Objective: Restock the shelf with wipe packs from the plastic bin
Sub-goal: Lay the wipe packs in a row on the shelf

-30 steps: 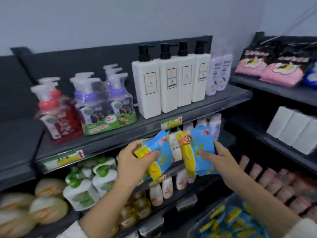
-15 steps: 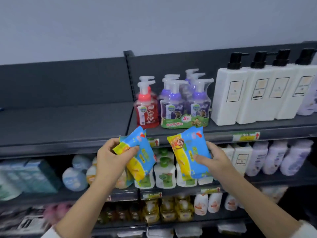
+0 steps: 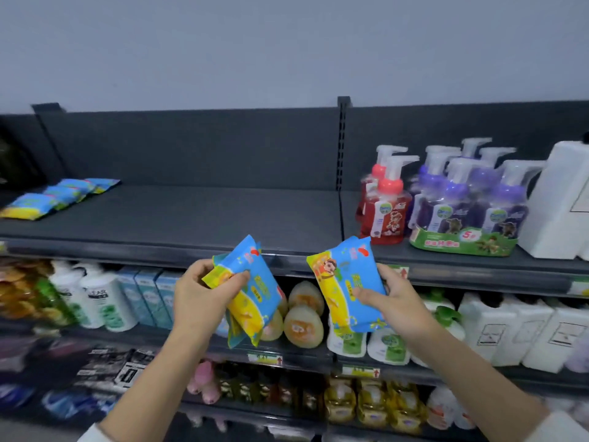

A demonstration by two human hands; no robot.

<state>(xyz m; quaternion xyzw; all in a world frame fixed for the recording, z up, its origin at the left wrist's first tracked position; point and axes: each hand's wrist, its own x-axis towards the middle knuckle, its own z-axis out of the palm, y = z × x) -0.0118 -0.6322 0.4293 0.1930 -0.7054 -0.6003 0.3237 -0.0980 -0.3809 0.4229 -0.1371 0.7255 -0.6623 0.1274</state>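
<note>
Leftward along the dark grey metal shelf had come the left hand and right hand.
Head view: the left pinched blue-and-yellow soft plastic wipe packs near their top; the right gripped a matching wipe pack, all just before the shelf's front edge. Light, limp and slick, I judged: hold across the middle.

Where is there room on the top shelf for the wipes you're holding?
The top shelf is bare from the wipe packs lying at its far left across to the post. Right of the post it is crowded: red soap bottles, purple soap bottles, a white bottle. The shelf below is packed too.
</note>
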